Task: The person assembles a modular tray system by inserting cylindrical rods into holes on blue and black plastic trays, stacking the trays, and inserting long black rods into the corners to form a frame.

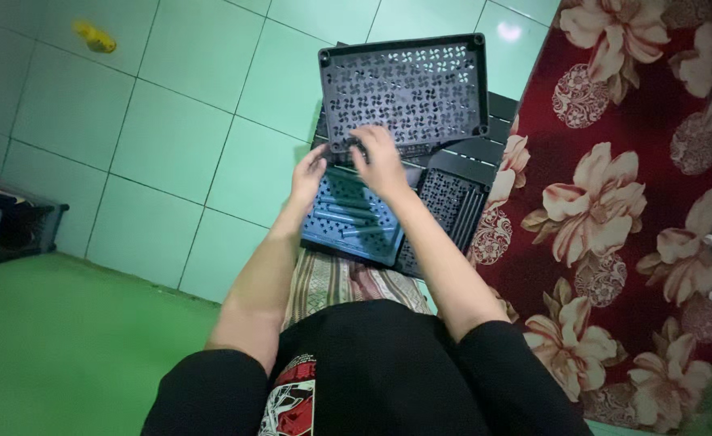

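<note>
Far left edge: a dark crate-like object (4,226) sits on the floor, contents unclear. Upper left: a small yellow object (94,37), blurred, lies on the pale green tiled floor (170,145).

Centre: the left hand (308,174) is raised at the lower left corner of a black perforated plastic panel (404,89). Its fingers point upward and lie close together against the panel's edge; whether they actually grip that edge cannot be told from this view. The right hand (381,165) rests palm down on the lower edge of the same panel, fingers spread slightly and curled over the rim; the fingertips are blurred.

The panel is tilted up, its patterned vent face toward the camera, with round sockets at the corners. Below it, lying flat, is a second black panel (352,222) with several dark rods (354,220) on it. Just right of that, a third perforated panel (451,202) lies at an angle, and a slatted black piece (485,133) shows behind the raised panel.

Right: a dark red carpet with large cream flowers (630,202) covers the floor, touching the stacked panels' right side
</note>
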